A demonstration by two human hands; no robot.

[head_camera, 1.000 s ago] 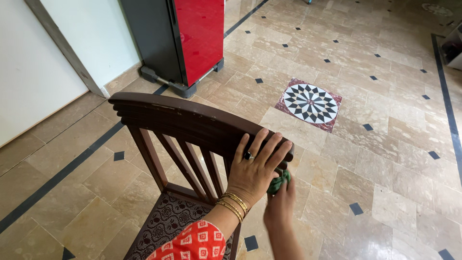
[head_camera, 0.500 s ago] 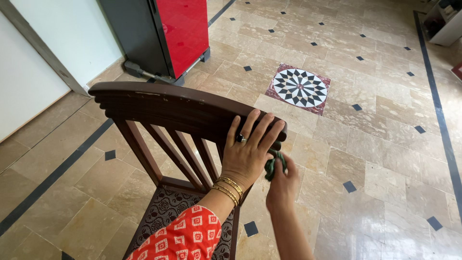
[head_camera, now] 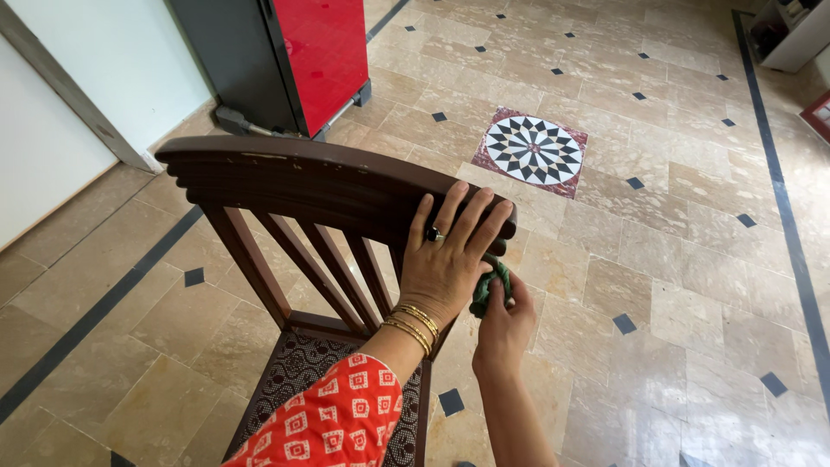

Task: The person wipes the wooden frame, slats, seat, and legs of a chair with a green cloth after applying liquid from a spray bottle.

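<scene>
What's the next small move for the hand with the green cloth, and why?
Probably slide the crumpled green cloth along the right rear post just under the dark brown wooden chair's top rail. The right hand pinches it against that spot, while the left hand lies flat on the rail, steadying the chair.

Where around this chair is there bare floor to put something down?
Bare tile lies between the chair and the star-patterned floor inlay, and along the dark floor stripe on the chair's other side. It is crowded at the top rail's end, where the left hand and right hand with green cloth meet.
</scene>
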